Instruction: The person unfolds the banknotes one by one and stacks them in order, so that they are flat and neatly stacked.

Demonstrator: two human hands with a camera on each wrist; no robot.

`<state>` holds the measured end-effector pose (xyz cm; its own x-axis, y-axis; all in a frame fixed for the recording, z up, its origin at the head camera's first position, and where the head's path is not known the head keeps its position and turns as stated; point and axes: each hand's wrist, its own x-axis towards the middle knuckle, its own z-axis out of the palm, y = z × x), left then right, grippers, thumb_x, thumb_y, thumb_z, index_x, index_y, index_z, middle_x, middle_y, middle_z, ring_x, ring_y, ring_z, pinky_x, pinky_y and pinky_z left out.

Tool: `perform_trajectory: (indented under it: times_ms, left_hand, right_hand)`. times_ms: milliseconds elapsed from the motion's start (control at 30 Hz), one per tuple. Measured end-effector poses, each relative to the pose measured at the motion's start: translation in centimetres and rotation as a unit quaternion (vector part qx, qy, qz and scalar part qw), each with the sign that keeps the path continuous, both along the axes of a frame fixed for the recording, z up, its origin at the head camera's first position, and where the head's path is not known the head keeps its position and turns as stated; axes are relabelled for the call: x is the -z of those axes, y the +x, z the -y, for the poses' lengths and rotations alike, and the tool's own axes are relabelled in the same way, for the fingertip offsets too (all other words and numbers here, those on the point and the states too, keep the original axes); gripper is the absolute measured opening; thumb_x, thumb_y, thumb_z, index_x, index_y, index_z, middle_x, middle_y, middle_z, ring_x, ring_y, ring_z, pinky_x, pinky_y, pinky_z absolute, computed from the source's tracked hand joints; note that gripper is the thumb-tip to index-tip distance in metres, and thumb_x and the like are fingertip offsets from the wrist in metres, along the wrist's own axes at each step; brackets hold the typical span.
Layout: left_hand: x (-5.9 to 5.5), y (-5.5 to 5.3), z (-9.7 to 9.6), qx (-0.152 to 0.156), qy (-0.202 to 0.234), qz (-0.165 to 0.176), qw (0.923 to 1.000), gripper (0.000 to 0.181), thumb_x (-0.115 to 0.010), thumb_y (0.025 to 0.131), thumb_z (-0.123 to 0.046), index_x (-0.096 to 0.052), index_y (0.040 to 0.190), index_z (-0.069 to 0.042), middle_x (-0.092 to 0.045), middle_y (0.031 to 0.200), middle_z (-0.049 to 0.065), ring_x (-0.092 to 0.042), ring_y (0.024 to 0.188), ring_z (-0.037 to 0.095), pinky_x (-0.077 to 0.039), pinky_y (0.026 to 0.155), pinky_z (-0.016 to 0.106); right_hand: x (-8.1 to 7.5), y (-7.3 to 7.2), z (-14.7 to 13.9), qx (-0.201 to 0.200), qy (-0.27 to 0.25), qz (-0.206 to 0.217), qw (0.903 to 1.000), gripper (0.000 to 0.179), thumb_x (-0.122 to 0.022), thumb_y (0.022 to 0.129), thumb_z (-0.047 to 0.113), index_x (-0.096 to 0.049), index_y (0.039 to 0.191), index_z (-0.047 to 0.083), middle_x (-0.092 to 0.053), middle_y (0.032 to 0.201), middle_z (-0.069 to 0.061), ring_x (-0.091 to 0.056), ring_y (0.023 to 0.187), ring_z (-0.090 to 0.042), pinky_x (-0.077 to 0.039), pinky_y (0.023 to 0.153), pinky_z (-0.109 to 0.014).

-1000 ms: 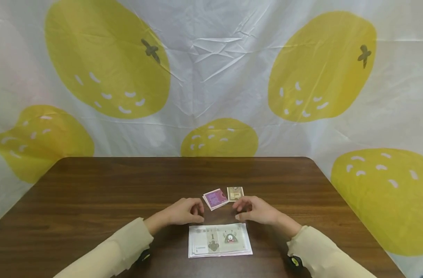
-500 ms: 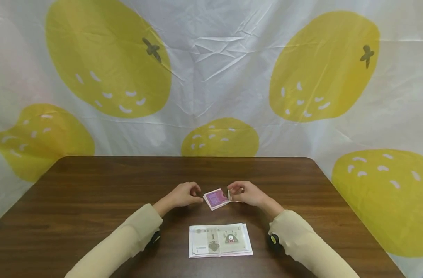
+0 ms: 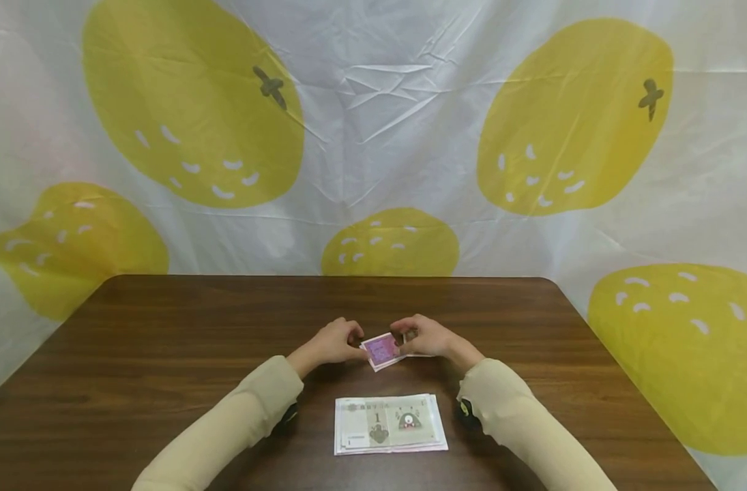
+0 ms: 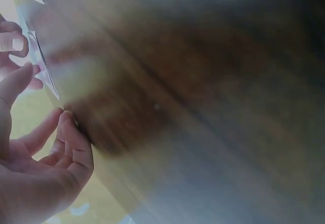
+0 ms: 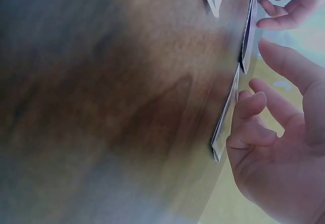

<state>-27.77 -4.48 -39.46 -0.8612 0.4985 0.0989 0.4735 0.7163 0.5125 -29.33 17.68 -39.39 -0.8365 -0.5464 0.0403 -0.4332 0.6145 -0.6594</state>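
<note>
A small folded purple banknote (image 3: pixel 381 349), with pale layers showing under it, lies on the table between the two hands. At its left edge is my left hand (image 3: pixel 333 342), fingers loosely bent and fingertips right at the paper; in the left wrist view, the fingertips (image 4: pixel 65 113) sit by the end of the note. My right hand (image 3: pixel 428 337) reaches over the note's right end, thumb and fingers apart in the right wrist view. Beneath the right hand, a folded beige banknote (image 5: pixel 224 120) is mostly hidden from the head view.
Nearer the body lies a stack of larger paper notes (image 3: pixel 390 424), the top one pale green with a printed 1. The dark brown wooden table (image 3: pixel 183 341) ends at a white curtain (image 3: pixel 385 136) with yellow fruit prints.
Both hands have moved forward from above the large stack and come together at the sides of the purple note. The right hand now covers the beige note. The notes look unmoved.
</note>
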Motion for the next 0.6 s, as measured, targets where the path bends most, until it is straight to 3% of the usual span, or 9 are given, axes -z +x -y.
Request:
perform_trajectory:
  times_ms: [267, 600]
  left_hand:
    - [-0.02, 0.23, -0.37, -0.010, -0.028, -0.007, 0.9995, 0.039, -0.075, 0.067, -0.030, -0.057, 0.092, -0.005, -0.048, 0.081, 0.006, -0.045, 0.071, 0.017, -0.039, 0.062, 0.032]
    - [0.14, 0.17, -0.55, -0.021, -0.042, 0.006, 0.9989, 0.035, -0.074, 0.068, -0.029, -0.055, 0.089, -0.010, -0.042, 0.079, 0.002, -0.044, 0.067, 0.017, -0.037, 0.057, 0.031]
  right_hand:
    - [0.16, -0.07, 0.17, 0.028, 0.032, -0.002, 0.9991, 0.048, -0.074, 0.063, 0.010, -0.060, 0.108, 0.002, -0.049, 0.094, -0.007, -0.043, 0.087, -0.022, -0.036, 0.075, -0.032]
    - [0.24, -0.23, 0.42, -0.015, 0.033, -0.034, 0.9987, 0.047, -0.074, 0.061, 0.008, -0.059, 0.105, -0.002, -0.052, 0.087, -0.007, -0.043, 0.082, -0.022, -0.035, 0.068, -0.027]
